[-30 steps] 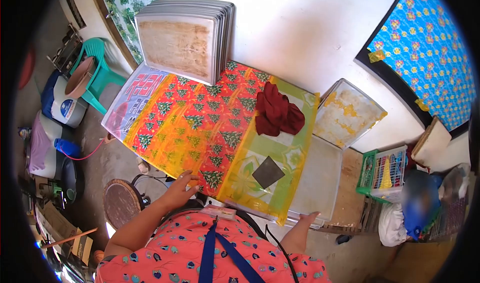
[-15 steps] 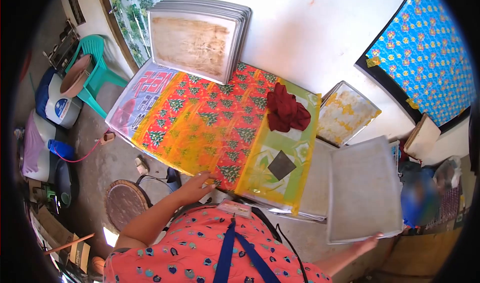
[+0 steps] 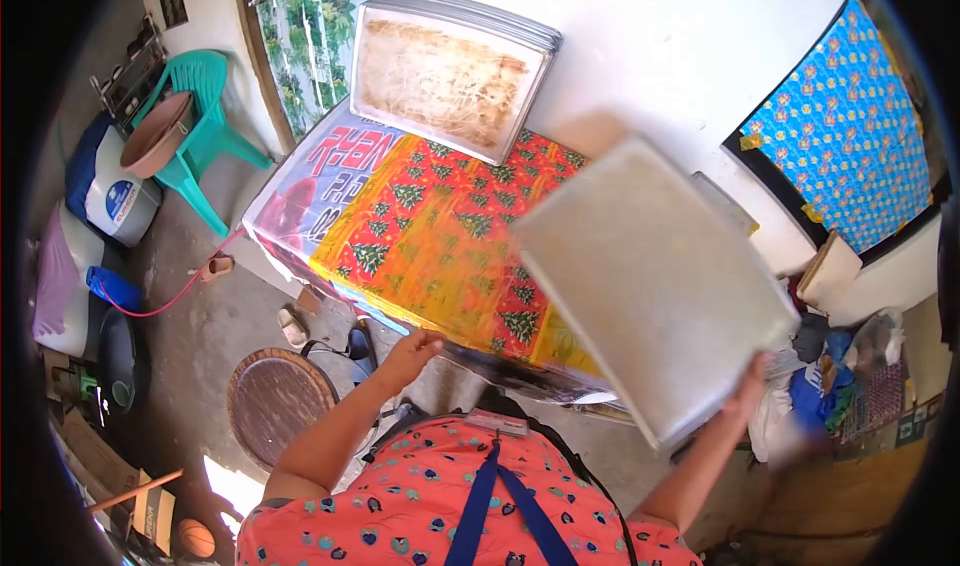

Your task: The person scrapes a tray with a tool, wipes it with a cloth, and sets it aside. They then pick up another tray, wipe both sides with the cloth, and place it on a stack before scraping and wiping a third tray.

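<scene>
Over R end of tabletop (image 3: 440, 256): metal tray (image 3: 650, 286), motion-blurred, R hand (image 3: 745, 401) clamped on its near edge. Step, est.: one-handed carry; next move calls for firm tilt ctrl. L hand (image 3: 408, 358) at tabletop's front edge, grip state unclear.

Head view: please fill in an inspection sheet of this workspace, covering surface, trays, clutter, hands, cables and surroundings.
Surface: table under patterned covers, its right part hidden by the held tray.
Trays: one held, tilted, blurred; tray stack upright at the table's back.
Clutter: slipper and ball on the floor.
Hands: right hand grips the held tray's edge; left hand by the table's near edge, contact unclear.
Cables: pink cord or hose at left.
Surroundings: green chair holding a brown basin.
</scene>
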Motion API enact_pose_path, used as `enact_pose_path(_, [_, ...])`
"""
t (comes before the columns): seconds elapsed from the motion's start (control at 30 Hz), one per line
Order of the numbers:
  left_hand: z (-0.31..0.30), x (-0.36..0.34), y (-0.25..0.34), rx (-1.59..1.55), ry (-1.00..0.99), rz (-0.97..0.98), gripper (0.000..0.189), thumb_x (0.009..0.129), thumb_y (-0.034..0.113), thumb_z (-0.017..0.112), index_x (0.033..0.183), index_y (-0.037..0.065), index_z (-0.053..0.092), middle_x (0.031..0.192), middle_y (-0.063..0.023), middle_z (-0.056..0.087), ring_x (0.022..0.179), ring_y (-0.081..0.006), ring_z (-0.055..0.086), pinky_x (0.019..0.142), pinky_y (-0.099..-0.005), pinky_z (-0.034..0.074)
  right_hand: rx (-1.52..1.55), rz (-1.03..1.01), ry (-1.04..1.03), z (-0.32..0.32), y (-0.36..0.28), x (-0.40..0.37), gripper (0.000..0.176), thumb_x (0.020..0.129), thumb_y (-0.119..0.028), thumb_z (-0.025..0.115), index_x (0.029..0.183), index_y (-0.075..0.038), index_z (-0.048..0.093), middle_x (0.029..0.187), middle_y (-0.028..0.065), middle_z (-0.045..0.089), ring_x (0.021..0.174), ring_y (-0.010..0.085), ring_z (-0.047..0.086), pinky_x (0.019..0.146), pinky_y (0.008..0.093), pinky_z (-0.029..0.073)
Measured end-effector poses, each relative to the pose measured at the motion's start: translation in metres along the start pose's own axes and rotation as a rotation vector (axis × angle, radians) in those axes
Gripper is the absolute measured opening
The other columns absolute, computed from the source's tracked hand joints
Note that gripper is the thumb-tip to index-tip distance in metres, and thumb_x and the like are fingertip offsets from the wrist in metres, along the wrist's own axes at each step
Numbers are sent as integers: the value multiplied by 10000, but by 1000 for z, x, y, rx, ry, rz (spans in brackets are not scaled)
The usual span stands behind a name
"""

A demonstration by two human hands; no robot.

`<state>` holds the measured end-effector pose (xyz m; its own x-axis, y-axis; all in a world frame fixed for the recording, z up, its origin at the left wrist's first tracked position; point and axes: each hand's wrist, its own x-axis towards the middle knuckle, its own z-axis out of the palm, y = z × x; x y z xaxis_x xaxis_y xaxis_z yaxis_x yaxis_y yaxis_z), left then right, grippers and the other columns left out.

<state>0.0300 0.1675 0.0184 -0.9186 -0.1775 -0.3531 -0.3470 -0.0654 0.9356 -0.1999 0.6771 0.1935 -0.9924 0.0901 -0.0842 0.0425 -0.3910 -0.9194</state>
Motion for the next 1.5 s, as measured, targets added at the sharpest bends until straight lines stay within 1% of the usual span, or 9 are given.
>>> enact_pose_path(0.03, [1, -4, -1, -101, 31, -42, 416, 932, 345, 523, 1246, 73, 513, 1098, -73, 609, 995, -164, 563, 830, -321, 454, -95, 68, 116, 48, 19, -4, 712, 905, -530, 474, 1378, -11, 358, 1354, 147, 470, 1217, 289, 466, 1028, 410, 365])
enact_pose_path(0.3, [11, -15, -8, -578, 158, -168, 500, 955, 446, 419, 1311, 96, 417, 1157, -125, 593, 962, -254, 594, 795, -397, 483, 170, 599, -508, 165, 235, 67, 653, 909, -528, 449, 1343, -41, 403, 1277, 132, 540, 1109, 302, 562, 949, 440, 466])
enact_pose_path(0.47, [26, 3, -1, -678, 273, -206, 513, 949, 434, 445, 1339, 104, 389, 1202, -153, 566, 961, -278, 594, 791, -429, 483, -177, 618, -378, 185, 296, 80, 621, 923, -515, 461, 1311, -31, 437, 1261, 137, 555, 1091, 286, 576, 908, 444, 483])
enact_pose_path(0.63, [47, 19, 0, -649, 327, -250, 579, 930, 422, 487, 1386, 110, 316, 1245, -169, 514, 967, -276, 579, 788, -428, 472, -1449, -243, -629, 147, 257, 119, 564, 843, -360, 640, 1247, 5, 492, 1155, 209, 595, 996, 351, 601, 806, 445, 480])
enact_pose_path(0.73, [65, 14, 8, -557, 390, -272, 648, 907, 407, 514, 1411, 94, 254, 1228, -159, 495, 981, -263, 559, 803, -422, 455, -1602, -183, -562, 117, 198, 126, 683, 720, -362, 755, 1240, -8, 489, 1133, 244, 565, 1070, 383, 540, 910, 428, 437])
enact_pose_path(1.0, [114, 19, -25, 249, 789, 112, 637, 852, 208, 591, 1392, 73, 280, 1311, -246, 412, 1223, -416, 401, 1013, -422, 347, -1637, -171, -551, 70, 208, 122, 846, 505, -336, 890, 1171, 19, 506, 1141, 232, 575, 1052, 364, 562, 881, 423, 463])
enact_pose_path(1.13, [125, 14, -11, 393, 669, 272, 603, 840, 217, 598, 1365, 90, 331, 1347, -274, 358, 1254, -440, 349, 1042, -471, 297, -1599, -41, -517, 73, 209, 124, 726, 502, -304, 894, 1054, 10, 543, 1011, 192, 628, 949, 322, 612, 820, 389, 482])
enact_pose_path(1.33, [119, 6, 21, 574, 522, 262, 583, 822, 262, 623, 1341, 136, 388, 1399, -233, 308, 1300, -411, 296, 1037, -540, 253, -1235, 203, -697, 90, 197, 124, 377, 635, -161, 817, 877, 7, 583, 739, 58, 615, 708, 153, 583, 668, 287, 471])
enact_pose_path(1.5, [118, 3, 87, 756, 442, 454, 522, 804, 282, 650, 1272, 150, 461, 1394, -165, 355, 1296, -386, 308, 1035, -539, 249, -1132, -42, -1131, 186, 132, 26, 213, 719, -133, 735, 854, -20, 615, 768, 90, 647, 716, 196, 620, 684, 318, 479])
